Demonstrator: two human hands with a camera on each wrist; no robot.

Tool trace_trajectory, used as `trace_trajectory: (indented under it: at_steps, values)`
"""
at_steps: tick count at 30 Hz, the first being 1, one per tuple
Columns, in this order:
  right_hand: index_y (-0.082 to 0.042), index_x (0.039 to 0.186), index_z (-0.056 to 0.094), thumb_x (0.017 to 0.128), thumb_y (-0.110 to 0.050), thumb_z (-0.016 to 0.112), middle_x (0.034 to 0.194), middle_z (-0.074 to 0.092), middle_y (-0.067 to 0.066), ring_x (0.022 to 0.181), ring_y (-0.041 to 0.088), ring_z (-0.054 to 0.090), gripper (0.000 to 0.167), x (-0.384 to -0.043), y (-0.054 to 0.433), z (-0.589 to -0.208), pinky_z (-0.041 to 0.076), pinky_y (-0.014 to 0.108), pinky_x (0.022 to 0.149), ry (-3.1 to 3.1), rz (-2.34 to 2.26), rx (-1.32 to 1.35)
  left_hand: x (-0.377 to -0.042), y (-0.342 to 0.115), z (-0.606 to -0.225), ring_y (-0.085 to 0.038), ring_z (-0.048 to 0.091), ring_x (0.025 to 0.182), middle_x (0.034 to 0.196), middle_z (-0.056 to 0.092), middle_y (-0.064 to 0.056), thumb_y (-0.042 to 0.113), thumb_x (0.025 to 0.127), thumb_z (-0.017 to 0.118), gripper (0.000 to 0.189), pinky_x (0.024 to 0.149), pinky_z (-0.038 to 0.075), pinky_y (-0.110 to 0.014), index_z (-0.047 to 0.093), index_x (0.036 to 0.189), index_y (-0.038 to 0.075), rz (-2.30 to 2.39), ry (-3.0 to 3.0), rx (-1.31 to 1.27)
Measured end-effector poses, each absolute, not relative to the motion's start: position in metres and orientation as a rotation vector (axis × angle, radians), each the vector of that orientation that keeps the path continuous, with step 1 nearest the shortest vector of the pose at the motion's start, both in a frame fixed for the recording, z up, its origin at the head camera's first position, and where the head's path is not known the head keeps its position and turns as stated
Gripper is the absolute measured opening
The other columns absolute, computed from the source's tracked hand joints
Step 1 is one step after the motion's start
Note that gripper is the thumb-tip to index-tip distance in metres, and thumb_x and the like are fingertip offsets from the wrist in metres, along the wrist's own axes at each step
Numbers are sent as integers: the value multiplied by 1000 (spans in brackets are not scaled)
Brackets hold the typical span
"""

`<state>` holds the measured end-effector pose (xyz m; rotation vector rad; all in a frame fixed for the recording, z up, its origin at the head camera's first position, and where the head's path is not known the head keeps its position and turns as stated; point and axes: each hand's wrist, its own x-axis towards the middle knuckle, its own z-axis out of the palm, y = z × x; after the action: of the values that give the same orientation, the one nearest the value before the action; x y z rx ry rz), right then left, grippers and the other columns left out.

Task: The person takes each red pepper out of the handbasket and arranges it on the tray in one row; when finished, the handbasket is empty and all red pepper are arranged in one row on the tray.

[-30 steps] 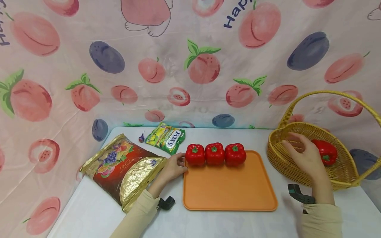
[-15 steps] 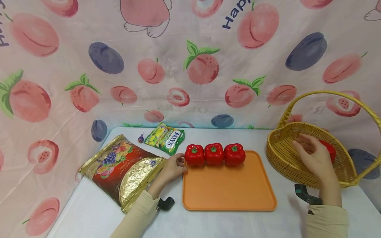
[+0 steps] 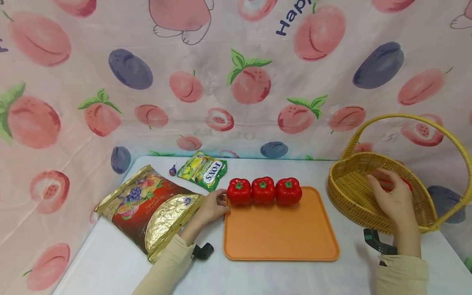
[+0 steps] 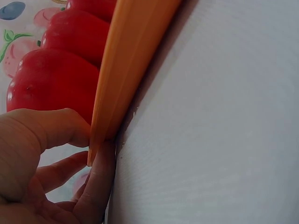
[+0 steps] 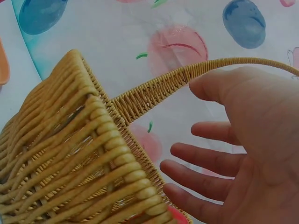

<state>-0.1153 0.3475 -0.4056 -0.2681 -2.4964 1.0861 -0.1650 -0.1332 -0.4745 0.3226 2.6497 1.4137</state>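
Observation:
Thumb above and a finger below, my left hand (image 3: 213,208) pinches the left rim of an orange tray (image 3: 280,237); the left wrist view shows the tray's edge (image 4: 119,79) between them. Three red bell peppers (image 3: 263,191) stand in a row along the tray's back edge. My right hand (image 3: 396,198) is over a yellow wicker basket (image 3: 343,205), fingers spread and holding nothing. Behind that hand, a red bell pepper (image 3: 407,183) in the basket is mostly hidden. In the right wrist view, the basket's woven wall (image 5: 84,154) lies left of the fingers.
A large mixed fruit candy bag (image 3: 151,205) lies beside my left forearm. Behind it are a green Fox's candy packet (image 3: 203,170) and a small lollipop (image 3: 173,170). The basket's tall handle (image 3: 416,116) arches over it. A fruit-printed cloth (image 3: 221,82) hangs behind the white table (image 3: 280,278).
My right hand has moved to the right over the basket, covering more of the pepper inside. The left hand stays at the tray's rim, and the peppers on the tray keep their places.

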Motion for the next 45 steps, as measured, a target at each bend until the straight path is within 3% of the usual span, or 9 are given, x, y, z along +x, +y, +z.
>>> trace_trajectory:
  at_steps: [16,20,23,28,34,36,40,43,45]
  values:
    - [4,137,51,97,-37,56,129,54,28,83,-16,37,57,-119,357,-400,35,7,63,-2529,1043,-346,-166,-133,-478,-19,64,85,98,65,-11,-1,75,72,51,74,56,-32,61,126,-1,1430,2654,368]
    - [6,140,47,98,-37,53,132,52,31,101,20,57,61,-123,363,-394,43,21,78,-2572,1022,-345,-165,-133,-479,-19,64,85,99,65,-10,0,76,72,51,74,56,-32,61,126,0,1417,2663,364]
    - [8,144,39,98,-38,51,135,47,36,119,49,46,66,-125,368,-388,45,31,85,-2615,1028,-358,-165,-133,-478,-19,64,85,99,65,-11,0,76,72,51,75,56,-33,61,126,0,1416,2667,357]
    - [10,142,40,97,-37,52,133,48,38,114,49,48,66,-130,378,-382,38,17,67,-2624,1015,-392,-166,-133,-478,-19,63,85,99,64,-10,0,76,72,52,75,56,-32,61,127,1,1414,2666,358]
    - [14,139,40,96,-38,51,131,46,41,115,54,47,68,-133,393,-376,32,19,60,-2666,966,-429,-167,-133,-478,-18,62,83,98,64,-10,0,74,73,53,74,54,-31,61,126,0,1423,2660,366]
    - [15,138,39,96,-38,50,130,46,42,116,54,47,68,-134,397,-375,34,23,62,-2695,938,-444,-166,-132,-477,-18,62,83,97,64,-10,-1,74,73,54,74,54,-31,62,126,0,1431,2655,354]
    - [17,138,36,96,-40,48,131,43,43,116,56,44,71,-134,404,-374,46,47,78,-2755,904,-501,-166,-132,-477,-19,62,83,98,64,-10,-1,74,73,54,73,54,-31,62,126,0,1429,2651,345]
    - [18,138,34,96,-41,48,131,40,44,113,58,42,73,-135,408,-373,39,65,89,-2796,862,-542,-166,-132,-476,-18,62,84,99,64,-10,-1,74,73,53,73,54,-30,61,127,0,1428,2648,337]
    - [19,137,33,96,-41,48,131,39,44,113,59,42,75,-136,409,-373,38,66,90,-2824,824,-575,-166,-133,-476,-18,62,84,100,63,-10,-1,75,72,54,73,54,-30,61,127,0,1428,2643,338]
